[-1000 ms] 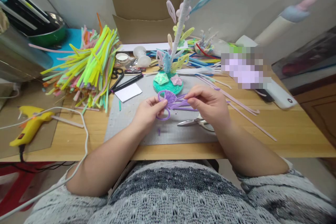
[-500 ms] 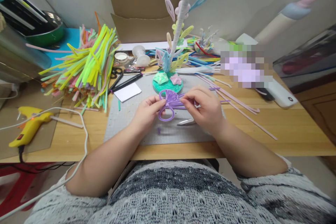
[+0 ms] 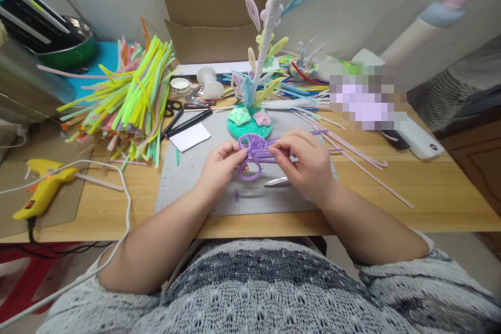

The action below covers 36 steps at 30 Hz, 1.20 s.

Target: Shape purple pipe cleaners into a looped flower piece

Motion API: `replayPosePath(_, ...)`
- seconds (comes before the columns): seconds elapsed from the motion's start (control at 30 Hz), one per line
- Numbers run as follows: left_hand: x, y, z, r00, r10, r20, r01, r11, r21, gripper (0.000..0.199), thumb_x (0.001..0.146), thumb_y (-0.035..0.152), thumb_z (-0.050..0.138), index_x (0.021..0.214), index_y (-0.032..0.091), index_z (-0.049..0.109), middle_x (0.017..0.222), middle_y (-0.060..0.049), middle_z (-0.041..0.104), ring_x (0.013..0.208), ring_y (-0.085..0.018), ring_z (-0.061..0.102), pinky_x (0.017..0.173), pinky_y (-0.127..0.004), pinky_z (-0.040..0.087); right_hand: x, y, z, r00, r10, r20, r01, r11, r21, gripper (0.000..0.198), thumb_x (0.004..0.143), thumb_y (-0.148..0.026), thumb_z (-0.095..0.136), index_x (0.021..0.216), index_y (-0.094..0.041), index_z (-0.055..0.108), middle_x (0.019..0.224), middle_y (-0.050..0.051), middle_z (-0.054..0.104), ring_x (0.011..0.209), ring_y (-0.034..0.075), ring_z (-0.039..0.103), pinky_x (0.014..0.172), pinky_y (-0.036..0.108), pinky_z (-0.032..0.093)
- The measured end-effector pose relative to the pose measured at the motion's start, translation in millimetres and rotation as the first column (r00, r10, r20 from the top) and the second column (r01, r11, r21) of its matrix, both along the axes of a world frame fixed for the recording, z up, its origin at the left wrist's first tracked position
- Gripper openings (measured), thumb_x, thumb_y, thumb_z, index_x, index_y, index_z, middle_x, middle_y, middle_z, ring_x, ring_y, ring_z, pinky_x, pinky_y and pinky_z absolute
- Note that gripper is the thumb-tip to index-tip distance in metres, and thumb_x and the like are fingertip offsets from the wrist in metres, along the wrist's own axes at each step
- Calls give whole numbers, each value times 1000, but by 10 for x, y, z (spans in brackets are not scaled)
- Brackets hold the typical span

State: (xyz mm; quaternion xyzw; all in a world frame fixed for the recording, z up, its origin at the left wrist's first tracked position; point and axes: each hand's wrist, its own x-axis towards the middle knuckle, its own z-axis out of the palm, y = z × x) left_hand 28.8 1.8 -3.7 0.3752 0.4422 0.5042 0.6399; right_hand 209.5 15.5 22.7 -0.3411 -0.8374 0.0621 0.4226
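Observation:
Purple pipe cleaners (image 3: 256, 147), bent into loops with straight ends trailing right, are held between both hands above the grey cutting mat (image 3: 188, 188). My left hand (image 3: 222, 164) pinches the looped side between thumb and fingers. My right hand (image 3: 303, 159) is closed with thumb and forefinger on the straight strands. Under the right hand shows a metal blade (image 3: 277, 182); its other end is hidden. Just beyond stands a pipe-cleaner piece with a round green base (image 3: 250, 128), a white upright stem (image 3: 268, 31) and pastel loops and flowers. A short purple scrap (image 3: 237, 195) lies on the mat.
To the left are a big bundle of pipe cleaners (image 3: 133, 99), a yellow glue gun (image 3: 45, 188) with a white cord (image 3: 128, 209) passing over my left arm, black pens (image 3: 190, 124) and a white card (image 3: 190, 137). Pink pipe cleaners (image 3: 368, 169) lie at right.
The hands and the purple pipe cleaners have hardly moved; the lower loop has shifted very slightly. At the far right, a striped grey cloth shape has come into view.

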Motion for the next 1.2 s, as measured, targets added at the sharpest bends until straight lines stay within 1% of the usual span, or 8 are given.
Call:
replayPosePath(0.37,24,-14,3,996,14,-88,-7,997,82,17,69,26,68,67,14,57,58,3,57,53,-7,54,55,-20,43,-13,-41,-51,980,-35,196,8,990,138,7,85,-22,54,86,-17,60,81,5,64,72,15,56,63,27,43)
replayPosePath(0.5,34,-19,20,998,12,-61,-5,993,116,18,68,25,69,76,14,58,62,2,61,54,-8,55,55,-21,44,-32,-42,-82,977,-13,212,-26,983,180,9,85,-23,55,88,-18,61,81,5,64,73,15,56,63,27,43)
replayPosePath(0.7,39,-24,43,998,16,-62,-9,994,104,27,68,24,69,92,16,59,65,1,63,54,-9,56,53,-21,44,-42,-35,-120,968,-37,248,-13,981,196,10,86,-23,54,88,-18,62,81,5,66,74,16,57,64,28,42)
replayPosePath(0.9,54,-25,-33,995,-15,-98,27,992,124,19,70,25,67,85,15,62,63,1,60,52,-8,53,51,-20,43,-92,-66,-177,952,-72,297,-14,961,277,12,85,-22,55,89,-19,66,74,3,67,65,14,57,56,27,40)
replayPosePath(0.97,59,-24,-58,995,-23,-99,35,992,120,19,70,26,67,85,16,61,64,2,60,52,-8,54,49,-19,41,-107,-73,-190,955,-35,296,-45,965,258,14,85,-21,54,93,-19,66,77,3,68,67,14,60,57,27,42)
replayPosePath(1.07,56,-18,-57,997,-17,-77,23,997,75,21,70,28,67,86,16,61,60,2,60,52,-9,55,46,-18,39,-107,-72,-183,975,37,217,-82,976,202,19,86,-20,53,102,-19,63,93,7,69,83,16,64,68,27,50)
replayPosePath(1.13,47,-13,-31,997,21,-75,-18,999,41,21,70,29,67,85,15,61,58,1,61,52,-9,56,45,-18,39,-90,-65,-161,988,51,148,-76,984,164,21,86,-20,53,105,-19,61,102,9,68,91,17,63,75,28,52)
replayPosePath(1.2,37,-8,0,994,70,-90,-68,997,29,21,70,28,67,85,14,61,59,0,62,53,-10,58,45,-18,39,-67,-55,-136,993,47,107,-60,990,130,19,85,-18,54,103,-20,62,101,9,68,91,16,63,76,28,52)
